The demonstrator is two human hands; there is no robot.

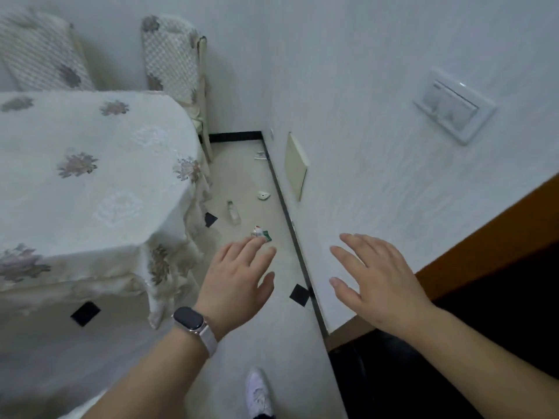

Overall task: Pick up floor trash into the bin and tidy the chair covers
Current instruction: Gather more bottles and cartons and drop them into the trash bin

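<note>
Trash lies along the floor strip between the table and the wall: a crumpled white, red and green wrapper (260, 233), a small clear bottle (233, 212) on its side, a white scrap (264, 195) and more paper (260, 155) near the far corner. My left hand (239, 281), with a watch on its wrist, hovers open above the floor, its fingertips just short of the wrapper in the view. My right hand (375, 279) is spread open in front of the wall and holds nothing. A chair with a patterned cover (172, 58) stands at the far corner; another covered chair (39, 49) is at the upper left.
A table under a flowered cloth (90, 176) fills the left side. The white wall (363, 116) on the right carries a switch plate (453, 105) and a cream panel (295, 166). A dark doorway with a wooden frame (490, 237) is at the lower right. My white shoe (258, 394) is on the floor.
</note>
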